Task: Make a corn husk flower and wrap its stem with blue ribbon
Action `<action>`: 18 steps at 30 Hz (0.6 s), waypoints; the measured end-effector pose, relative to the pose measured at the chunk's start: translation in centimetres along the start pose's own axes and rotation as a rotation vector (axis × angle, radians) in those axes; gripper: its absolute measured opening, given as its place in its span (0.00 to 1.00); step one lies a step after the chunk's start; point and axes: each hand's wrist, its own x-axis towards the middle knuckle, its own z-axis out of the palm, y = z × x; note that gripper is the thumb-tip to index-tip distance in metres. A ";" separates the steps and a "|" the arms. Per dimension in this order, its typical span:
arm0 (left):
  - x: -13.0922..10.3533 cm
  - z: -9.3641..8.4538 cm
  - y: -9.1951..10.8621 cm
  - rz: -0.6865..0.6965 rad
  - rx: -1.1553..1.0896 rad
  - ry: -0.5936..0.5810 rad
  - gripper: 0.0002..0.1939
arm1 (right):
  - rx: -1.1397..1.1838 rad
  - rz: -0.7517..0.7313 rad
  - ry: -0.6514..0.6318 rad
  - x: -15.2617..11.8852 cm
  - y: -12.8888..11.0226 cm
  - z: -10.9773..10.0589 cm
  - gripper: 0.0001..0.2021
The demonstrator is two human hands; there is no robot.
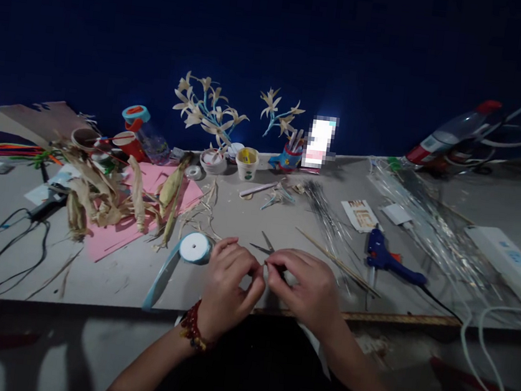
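Observation:
My left hand [236, 277] and my right hand [302, 285] meet above the front edge of the table, thumbs and fingertips pinched close together. Whatever lies between the fingertips is too small to make out. Just beyond them, the blades of a pair of scissors [264, 244] show, their handles hidden by my right hand. Left of my left hand stands a roll of light blue ribbon [195, 248], its loose end trailing toward the table edge. Beyond my right hand lie a thin wooden stick [329, 255] and a bundle of thin wires [327, 209].
Dried corn husks [135, 197] lie on pink paper [111, 244] at left. Husk flowers [211, 111] stand at the back near a white cup [246, 164] and a lit phone [319, 141]. To the right are a blue glue gun [394, 261], a power strip [512, 255] and a plastic bottle [450, 139].

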 end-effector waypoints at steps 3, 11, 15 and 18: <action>0.0 -0.1 -0.1 -0.012 0.009 0.009 0.08 | -0.055 0.054 0.079 -0.1 0.5 -0.5 0.06; 0.0 0.0 0.0 -0.012 -0.009 0.022 0.08 | -0.004 0.034 -0.050 0.1 -0.5 -0.4 0.04; 0.0 0.0 -0.1 -0.027 -0.007 0.034 0.09 | -0.041 0.066 0.002 0.0 0.3 -0.5 0.05; 0.0 -0.1 -0.2 -0.040 -0.005 0.055 0.09 | -0.026 0.091 0.026 -0.2 0.6 -0.8 0.05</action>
